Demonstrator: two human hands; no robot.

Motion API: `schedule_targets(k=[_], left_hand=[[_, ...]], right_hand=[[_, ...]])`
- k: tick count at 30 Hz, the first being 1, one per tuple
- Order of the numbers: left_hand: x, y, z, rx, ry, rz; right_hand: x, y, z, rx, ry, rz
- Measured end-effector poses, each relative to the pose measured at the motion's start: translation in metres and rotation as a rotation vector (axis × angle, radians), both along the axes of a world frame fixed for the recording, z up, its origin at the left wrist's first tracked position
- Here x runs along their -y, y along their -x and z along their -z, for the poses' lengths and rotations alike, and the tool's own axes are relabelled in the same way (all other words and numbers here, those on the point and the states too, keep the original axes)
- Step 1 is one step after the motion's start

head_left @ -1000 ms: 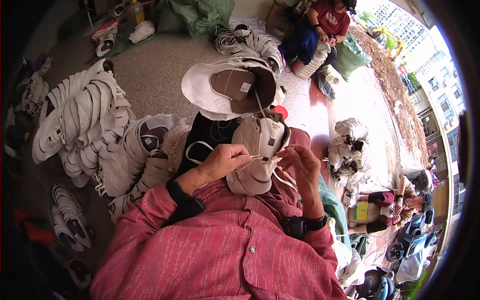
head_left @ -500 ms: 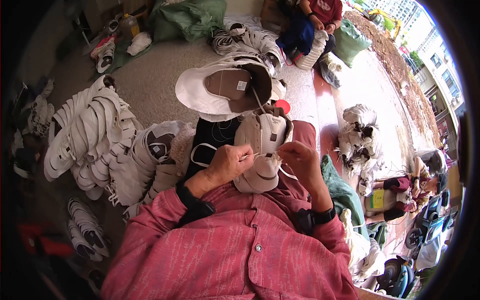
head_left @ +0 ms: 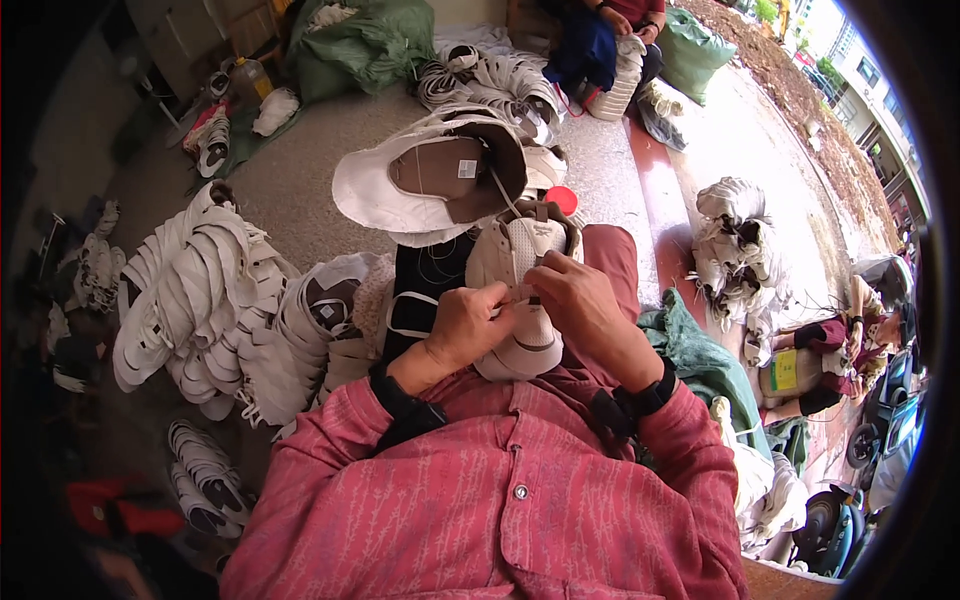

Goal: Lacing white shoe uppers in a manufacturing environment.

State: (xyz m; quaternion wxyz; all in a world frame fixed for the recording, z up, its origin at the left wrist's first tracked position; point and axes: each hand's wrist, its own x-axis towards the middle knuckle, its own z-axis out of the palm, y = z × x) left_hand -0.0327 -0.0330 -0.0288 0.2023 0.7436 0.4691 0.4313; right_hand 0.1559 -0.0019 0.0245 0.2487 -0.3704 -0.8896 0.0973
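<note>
A cream-white shoe upper (head_left: pixel 525 355) with a brown lining rests on my lap, its toe toward me. My left hand (head_left: pixel 462 325) is closed in a pinch at the left side of its lace opening. Over the right side bends my right hand (head_left: pixel 582 305), fingertips pressed together close to the left ones. Both pinch the thin pale shoelace at the front of the opening; the fingers hide most of it. A white lace loop (head_left: pixel 408 314) lies left of the upper on black cloth. Beyond is a larger pale upper (head_left: pixel 360 190), with a brown insole and white label.
Stacked uppers (head_left: pixel 190 300) pile up on my left, with another stack (head_left: pixel 735 250) at right. Green sacks (head_left: pixel 370 45) stand at the back. A co-worker (head_left: pixel 625 20) sits ahead; another person (head_left: pixel 850 340) sits at far right near parked scooters (head_left: pixel 835 530).
My right hand has moved left and in over the shoe's lace opening, nearer my left hand. The lace stretch between them has shortened. The view has shifted slightly.
</note>
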Motion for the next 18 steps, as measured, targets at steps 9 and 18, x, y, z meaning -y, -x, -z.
schedule_targets(k=[9, 18], left_hand=[[-0.014, 0.014, -0.037, -0.342, -0.156, 0.125], [-0.046, 0.025, -0.066, -0.619, -0.111, 0.394]], right_hand=[[-0.017, -0.005, 0.0, -0.081, 0.202, -0.091], [-0.016, -0.001, 0.015, -0.187, 0.42, -0.128]])
